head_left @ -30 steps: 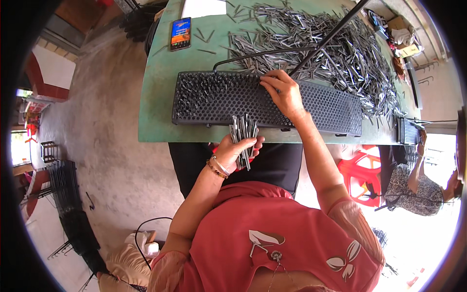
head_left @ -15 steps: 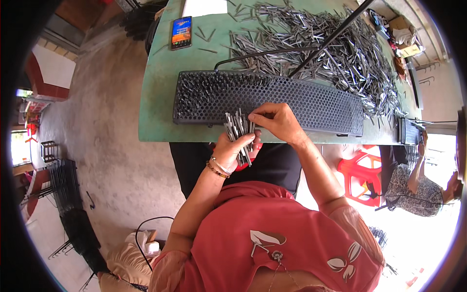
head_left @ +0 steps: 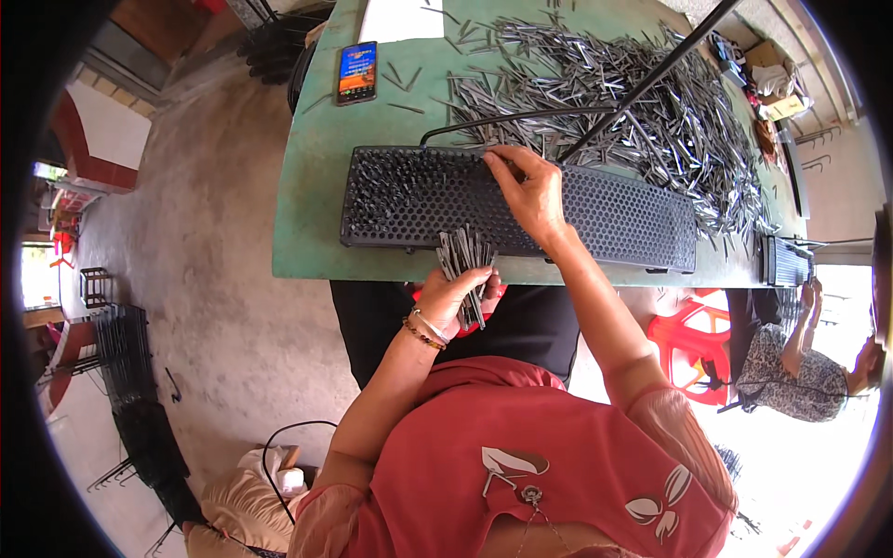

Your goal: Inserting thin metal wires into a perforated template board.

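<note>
My left hand is closed around a bundle of thin dark metal strips at the table's near edge. The strips stick up past the fingers in a loose fan. My right hand is over a long black perforated tray, thumb and forefinger pinched together at its far row of holes. What is between those fingertips is too small to make out. Many strips stand upright in the holes at the tray's left end; its middle and right show bare holes.
A big heap of loose strips covers the far right of the green table. A black rod frame slants above it. A phone and white paper lie far left. Beside a red stool, another person sits at right.
My right hand has moved away from the bundle, up to the tray's far row. My left hand stays closed on the strips. The whole view has shifted slightly.
</note>
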{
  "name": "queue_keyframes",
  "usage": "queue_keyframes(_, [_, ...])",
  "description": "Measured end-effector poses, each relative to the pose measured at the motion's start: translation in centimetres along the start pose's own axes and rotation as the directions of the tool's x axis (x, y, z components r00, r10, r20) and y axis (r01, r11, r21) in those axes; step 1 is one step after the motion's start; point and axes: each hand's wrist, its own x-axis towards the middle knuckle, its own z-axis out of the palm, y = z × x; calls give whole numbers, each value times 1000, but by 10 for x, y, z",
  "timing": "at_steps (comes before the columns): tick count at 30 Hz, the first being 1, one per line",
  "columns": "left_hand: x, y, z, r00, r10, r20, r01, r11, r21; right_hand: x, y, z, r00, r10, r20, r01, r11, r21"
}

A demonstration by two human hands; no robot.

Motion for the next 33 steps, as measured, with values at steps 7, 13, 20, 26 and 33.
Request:
queue_keyframes(7, [2, -1, -8, 996, -53, 78, 57, 997, -46, -3, 8, 9, 981, -191, 29, 193, 976, -96])
queue_keyframes(13, [1, 1, -3, 997, -65, 40, 67, 995, -71, 2, 5, 11, 970, -243, -18, 234, 952, -196])
queue_keyframes(20, [-1, 2, 2, 999, -44, -5, 44, 995, -91, -4, 8, 10, 970, -240, 40, 241, 924, -295])
queue_keyframes(26, [2, 0, 1, 999, 13, -40, -18, 994, -110, -5, 1, -5, 990, -117, 79, 130, 974, -184])
queue_keyframes(33, [0, -2, 2, 999, 7, -48, -10, 997, -73, 2, 5, -7, 961, -202, 187, 237, 952, -194])
